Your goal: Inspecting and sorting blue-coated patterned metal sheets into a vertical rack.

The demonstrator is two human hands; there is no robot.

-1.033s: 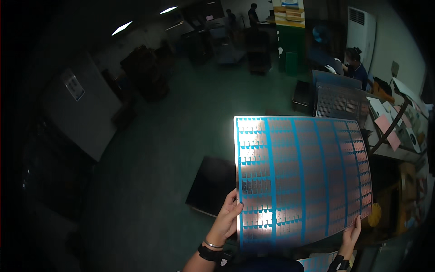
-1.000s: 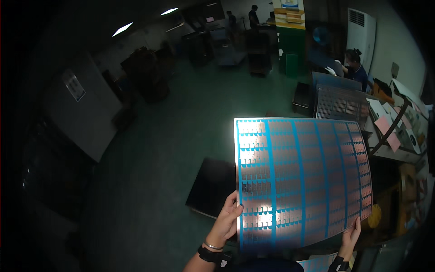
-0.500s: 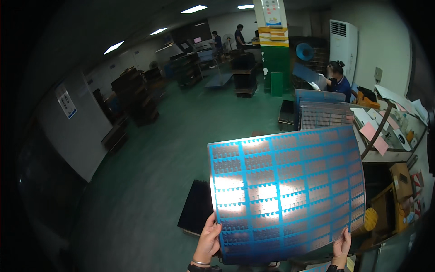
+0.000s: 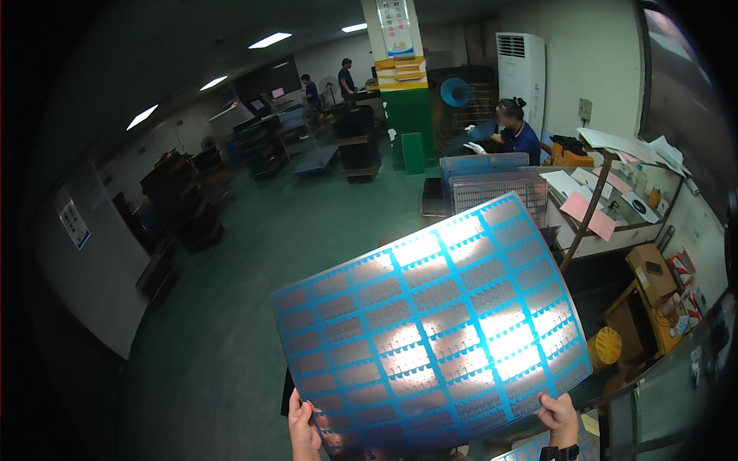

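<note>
A large, thin copper-coloured circuit board panel [image 4: 388, 313] with a blue grid pattern is held up in front of me, tilted so its right side is higher. Bright reflections lie across its surface. My left hand [image 4: 305, 430] grips the panel's lower left edge, thumb on the face. At the lower right edge, my right hand [image 4: 559, 419] pinches the panel, thumb on the front. The fingers behind the panel are hidden. Below it, part of another blue-patterned panel [image 4: 530, 449] shows at the bottom edge.
A co-worker [image 4: 519, 142] in white gloves handles a dark panel beyond racks of upright panels [image 4: 500, 190]. To the right stand a desk with papers [image 4: 588, 211], a yellow round stool [image 4: 606, 346] and a cardboard box [image 4: 652, 273]. A green pillar [image 4: 410, 115] and stacked panels [image 4: 357, 150] stand farther back.
The panel has turned anticlockwise and shifted left in view, and the reflections on it have moved. My view has swung to the right. Both hands still hold the panel.
</note>
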